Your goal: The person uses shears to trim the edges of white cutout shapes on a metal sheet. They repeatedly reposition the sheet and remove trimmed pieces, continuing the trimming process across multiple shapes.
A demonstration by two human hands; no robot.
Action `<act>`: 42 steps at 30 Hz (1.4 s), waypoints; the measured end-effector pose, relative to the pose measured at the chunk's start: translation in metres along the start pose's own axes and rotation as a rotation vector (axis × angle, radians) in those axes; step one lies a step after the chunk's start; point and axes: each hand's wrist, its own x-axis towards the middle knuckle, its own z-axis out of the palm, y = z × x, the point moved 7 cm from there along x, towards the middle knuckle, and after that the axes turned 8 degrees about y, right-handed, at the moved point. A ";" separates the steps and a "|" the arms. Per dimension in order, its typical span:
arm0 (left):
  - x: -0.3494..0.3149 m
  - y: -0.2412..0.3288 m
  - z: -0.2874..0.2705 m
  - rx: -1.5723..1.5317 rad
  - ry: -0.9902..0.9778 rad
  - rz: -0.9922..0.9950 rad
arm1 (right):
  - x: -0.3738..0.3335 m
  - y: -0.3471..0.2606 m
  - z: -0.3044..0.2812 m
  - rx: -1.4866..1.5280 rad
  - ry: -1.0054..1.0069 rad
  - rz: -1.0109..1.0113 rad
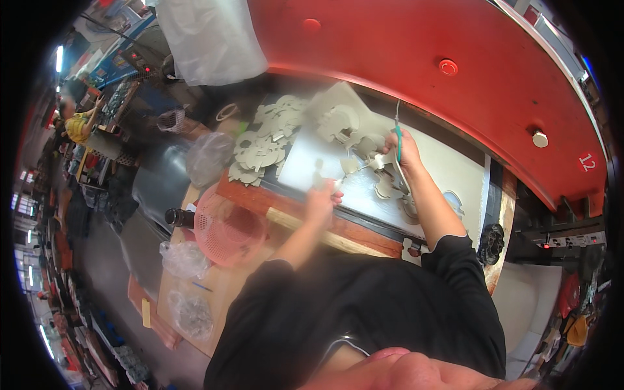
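Observation:
My right hand (407,149) is closed round a slim tool with a teal handle (398,144) and a thin pointed metal tip; its exact kind is unclear. Under that hand lie several loose beige cut-out pieces (385,187) on a white board (302,162). Lower left of them, my left hand (320,203) hovers at the board's near edge, fingers pinched around a small pale bit too blurred to name. A beige sheet (338,97) with shaped cut-outs stands tilted behind. Left of the board, flat beige cut-outs (260,146) lie heaped.
A red machine beam (377,39) with a red button (448,67) spans the far side. At left stand a pink perforated basket (231,227) and clear plastic bags (210,158). A wooden edge (299,224) runs nearest my body. Another person (78,127) works far left.

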 end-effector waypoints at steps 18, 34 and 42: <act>0.017 0.004 0.017 -0.050 -0.162 0.014 | -0.003 0.012 -0.007 0.043 0.049 0.029; 0.026 0.021 0.048 -0.046 -0.421 -0.213 | -0.033 -0.013 0.045 -1.042 -0.157 -0.235; 0.017 0.029 0.056 0.047 -0.519 -0.134 | -0.054 -0.016 0.067 -1.190 -0.313 -0.227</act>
